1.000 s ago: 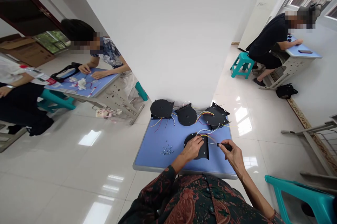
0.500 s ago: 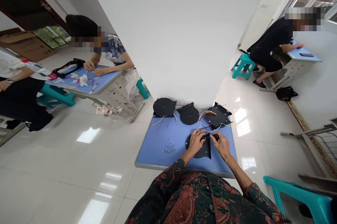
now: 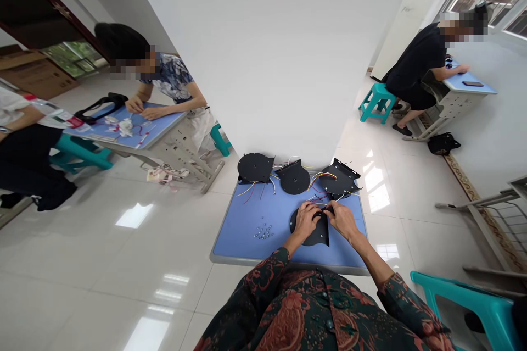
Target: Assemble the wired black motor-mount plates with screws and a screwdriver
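A round black fan housing [image 3: 317, 237] with a raised flange along its right side lies flat on the blue table. My left hand [image 3: 305, 223] rests over its upper part, fingers curled and gripping it. At the flange's top corner, my right hand [image 3: 342, 221] is closed in a pinch around a small dark thing, mostly hidden by the fingers. Thin wires show just beyond both hands. Left of the housing, a loose group of small silvery screws [image 3: 263, 232] is scattered on the tabletop.
Three more black housings, the left one [image 3: 254, 166], the middle one [image 3: 293, 179] and the right one [image 3: 340, 179], with coloured wires, line the back of the table [image 3: 239, 246] against a white pillar [image 3: 263, 54]. A teal stool [image 3: 465, 299] stands right. Other people sit at desks on both sides.
My right hand has shifted slightly up and left, closer to my left hand, and turned over the dark thing, which shows less now. My left hand stays on the housing.
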The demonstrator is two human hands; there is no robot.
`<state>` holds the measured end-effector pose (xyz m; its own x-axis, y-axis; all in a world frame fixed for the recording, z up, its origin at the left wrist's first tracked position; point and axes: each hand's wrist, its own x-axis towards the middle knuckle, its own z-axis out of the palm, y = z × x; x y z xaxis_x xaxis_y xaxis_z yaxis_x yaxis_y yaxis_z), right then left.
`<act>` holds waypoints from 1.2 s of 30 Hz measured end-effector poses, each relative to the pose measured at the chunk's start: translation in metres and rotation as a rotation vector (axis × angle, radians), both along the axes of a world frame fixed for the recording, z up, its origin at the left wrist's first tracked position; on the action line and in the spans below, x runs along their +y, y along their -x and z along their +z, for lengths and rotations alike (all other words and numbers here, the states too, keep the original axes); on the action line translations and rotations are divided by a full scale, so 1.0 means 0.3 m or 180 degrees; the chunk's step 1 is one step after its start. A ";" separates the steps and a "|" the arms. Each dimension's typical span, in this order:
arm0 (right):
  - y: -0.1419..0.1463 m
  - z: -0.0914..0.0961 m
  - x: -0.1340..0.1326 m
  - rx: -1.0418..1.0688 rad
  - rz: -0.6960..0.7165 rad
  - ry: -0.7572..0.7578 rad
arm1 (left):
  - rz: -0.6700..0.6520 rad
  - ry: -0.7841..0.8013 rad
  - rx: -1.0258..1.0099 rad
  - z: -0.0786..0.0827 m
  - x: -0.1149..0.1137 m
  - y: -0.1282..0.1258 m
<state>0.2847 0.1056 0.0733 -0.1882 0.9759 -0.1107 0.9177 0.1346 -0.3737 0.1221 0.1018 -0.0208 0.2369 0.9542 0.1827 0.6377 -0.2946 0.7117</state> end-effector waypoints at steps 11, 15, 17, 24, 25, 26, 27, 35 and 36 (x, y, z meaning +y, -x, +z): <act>0.081 0.062 0.036 -0.0730 0.0112 0.0241 | 0.0086 -0.0118 0.0046 -0.006 0.007 -0.025; 0.109 0.065 0.013 -0.0784 0.0209 0.0189 | 0.0269 -0.0161 0.0024 -0.014 0.011 -0.049; 0.109 0.067 0.006 -0.0738 0.0206 0.0117 | 0.0311 -0.0181 0.0017 -0.018 0.010 -0.051; 0.104 0.046 -0.015 -0.0821 0.0021 -0.0076 | 0.0284 -0.0228 0.0005 -0.021 0.005 -0.046; 0.106 0.037 -0.020 -0.0861 0.0013 -0.0101 | 0.0256 -0.0223 0.0004 -0.022 0.006 -0.046; 0.107 0.029 -0.026 -0.0886 0.0034 -0.0126 | 0.0223 -0.0209 0.0004 -0.024 0.007 -0.045; 0.107 0.020 -0.031 -0.0889 0.0094 -0.0149 | 0.0190 -0.0192 0.0005 -0.026 0.009 -0.043; 0.031 0.013 0.009 -0.0722 0.0950 -0.0271 | -0.0015 -0.0079 0.0036 -0.031 0.012 -0.029; 0.016 0.017 0.023 -0.0697 0.1084 -0.0284 | -0.0011 -0.0069 0.0020 -0.029 0.011 -0.029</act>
